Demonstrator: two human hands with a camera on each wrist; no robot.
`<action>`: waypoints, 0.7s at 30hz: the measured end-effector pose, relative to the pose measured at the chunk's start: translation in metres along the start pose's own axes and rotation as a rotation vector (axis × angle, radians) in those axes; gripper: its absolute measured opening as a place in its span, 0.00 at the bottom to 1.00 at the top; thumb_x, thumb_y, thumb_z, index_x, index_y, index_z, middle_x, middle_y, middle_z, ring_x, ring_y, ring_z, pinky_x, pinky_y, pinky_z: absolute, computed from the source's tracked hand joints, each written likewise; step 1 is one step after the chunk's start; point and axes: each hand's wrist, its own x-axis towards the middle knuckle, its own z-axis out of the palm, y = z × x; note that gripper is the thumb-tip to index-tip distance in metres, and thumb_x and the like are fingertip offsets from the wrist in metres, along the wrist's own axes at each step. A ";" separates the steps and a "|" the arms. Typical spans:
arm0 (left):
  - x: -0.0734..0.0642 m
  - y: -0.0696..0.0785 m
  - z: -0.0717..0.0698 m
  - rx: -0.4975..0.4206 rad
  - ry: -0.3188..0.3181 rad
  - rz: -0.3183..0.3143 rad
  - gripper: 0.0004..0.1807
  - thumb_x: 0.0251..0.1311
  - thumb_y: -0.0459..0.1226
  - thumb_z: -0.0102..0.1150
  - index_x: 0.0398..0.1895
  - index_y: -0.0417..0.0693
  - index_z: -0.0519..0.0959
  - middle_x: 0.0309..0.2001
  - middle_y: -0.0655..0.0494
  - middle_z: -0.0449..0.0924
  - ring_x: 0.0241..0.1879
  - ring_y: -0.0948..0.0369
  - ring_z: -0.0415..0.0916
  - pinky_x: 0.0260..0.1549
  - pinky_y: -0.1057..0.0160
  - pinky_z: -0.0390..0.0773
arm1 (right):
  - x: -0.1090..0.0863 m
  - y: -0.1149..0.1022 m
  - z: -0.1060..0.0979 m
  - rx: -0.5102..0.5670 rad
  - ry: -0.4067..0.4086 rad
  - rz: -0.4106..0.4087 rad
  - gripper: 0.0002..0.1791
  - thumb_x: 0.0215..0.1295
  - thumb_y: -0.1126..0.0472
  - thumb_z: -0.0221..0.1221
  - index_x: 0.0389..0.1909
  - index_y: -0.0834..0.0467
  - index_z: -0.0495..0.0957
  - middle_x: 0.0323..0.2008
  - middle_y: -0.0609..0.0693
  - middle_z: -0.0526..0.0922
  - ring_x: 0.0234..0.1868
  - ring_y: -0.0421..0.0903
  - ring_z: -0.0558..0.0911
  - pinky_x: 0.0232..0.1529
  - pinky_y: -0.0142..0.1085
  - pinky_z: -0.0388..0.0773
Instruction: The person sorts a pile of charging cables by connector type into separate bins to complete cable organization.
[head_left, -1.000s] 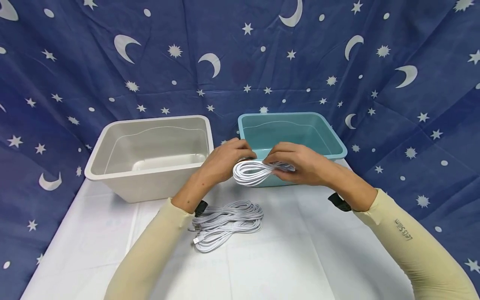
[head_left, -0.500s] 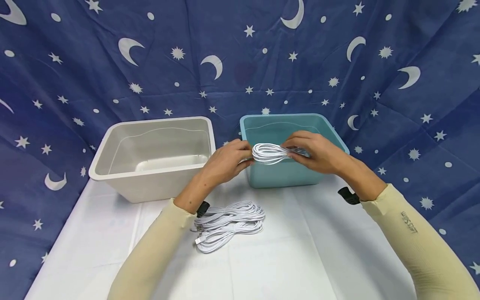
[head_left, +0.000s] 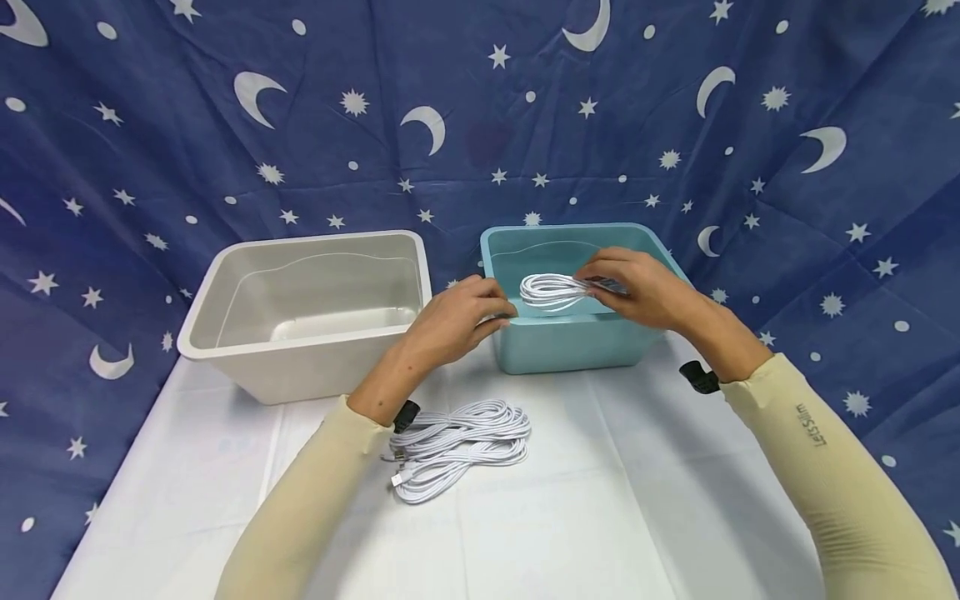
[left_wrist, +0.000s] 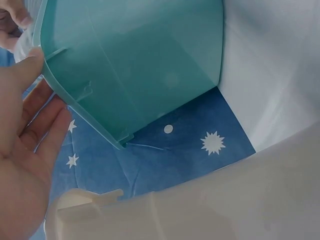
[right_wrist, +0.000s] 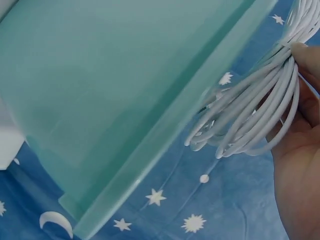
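Note:
My right hand (head_left: 637,287) pinches a coiled white cable (head_left: 551,292) at its tied middle, over the opening of the teal bin (head_left: 570,342). In the right wrist view the cable's loops (right_wrist: 250,110) fan out beside the bin's rim, with the thumb on the tie. My left hand (head_left: 468,312) is at the bin's near left corner with nothing in its grasp. The left wrist view has its thumb right at the rim and the other fingers loosely extended. More coiled white cables (head_left: 465,442) lie on the table below the left forearm, a plug showing at their left end.
A light grey bin (head_left: 315,367) stands on the left of the white-covered table (head_left: 547,517), its inside bare. Behind both bins hangs a dark blue cloth (head_left: 465,83) with moons and stars.
The right hand has carried the coiled cable up, right and away, over the teal bin. The left hand was close against the cable's loops and is now apart from them, beside the rim.

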 end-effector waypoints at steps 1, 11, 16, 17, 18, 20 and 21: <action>0.000 0.000 0.000 0.000 -0.001 -0.002 0.10 0.67 0.44 0.63 0.48 0.60 0.86 0.46 0.67 0.76 0.44 0.66 0.67 0.42 0.67 0.70 | -0.001 0.001 0.000 -0.004 -0.002 0.013 0.15 0.62 0.72 0.65 0.50 0.61 0.83 0.46 0.51 0.83 0.41 0.45 0.81 0.35 0.41 0.79; 0.000 0.000 -0.002 0.000 0.011 0.008 0.09 0.67 0.43 0.63 0.48 0.59 0.86 0.45 0.66 0.76 0.43 0.66 0.67 0.41 0.67 0.70 | -0.005 0.003 0.000 -0.014 0.008 0.060 0.14 0.63 0.68 0.66 0.50 0.59 0.83 0.47 0.51 0.83 0.45 0.47 0.83 0.45 0.44 0.81; -0.001 0.000 -0.001 0.000 0.000 0.001 0.10 0.67 0.43 0.63 0.48 0.59 0.86 0.46 0.66 0.76 0.43 0.65 0.68 0.41 0.67 0.70 | -0.005 -0.006 0.005 0.003 0.014 0.052 0.14 0.61 0.66 0.68 0.48 0.58 0.83 0.45 0.50 0.83 0.45 0.46 0.83 0.46 0.42 0.81; -0.002 0.000 -0.001 -0.001 -0.002 0.001 0.10 0.67 0.43 0.63 0.48 0.59 0.86 0.46 0.66 0.76 0.43 0.65 0.68 0.41 0.66 0.70 | -0.006 -0.008 0.006 0.004 0.014 0.049 0.14 0.60 0.66 0.68 0.47 0.58 0.83 0.45 0.49 0.83 0.45 0.46 0.83 0.45 0.41 0.81; -0.002 0.000 -0.001 -0.001 -0.002 0.001 0.10 0.67 0.43 0.63 0.49 0.59 0.86 0.46 0.66 0.76 0.43 0.65 0.68 0.40 0.67 0.70 | -0.006 -0.010 0.007 0.008 0.016 0.043 0.14 0.60 0.65 0.68 0.47 0.57 0.84 0.45 0.50 0.83 0.45 0.46 0.83 0.45 0.41 0.81; -0.001 0.000 0.000 -0.002 0.003 0.005 0.10 0.67 0.43 0.63 0.48 0.59 0.86 0.46 0.66 0.76 0.43 0.65 0.68 0.40 0.67 0.70 | -0.006 -0.015 0.008 0.012 0.018 0.029 0.14 0.59 0.65 0.69 0.47 0.57 0.84 0.45 0.50 0.83 0.45 0.45 0.83 0.44 0.40 0.81; -0.001 0.000 0.000 -0.002 0.005 0.007 0.10 0.67 0.43 0.63 0.48 0.59 0.86 0.45 0.66 0.76 0.43 0.66 0.67 0.40 0.67 0.70 | -0.006 -0.017 0.009 0.015 0.020 0.018 0.14 0.59 0.65 0.69 0.47 0.57 0.84 0.45 0.50 0.83 0.45 0.45 0.83 0.44 0.40 0.81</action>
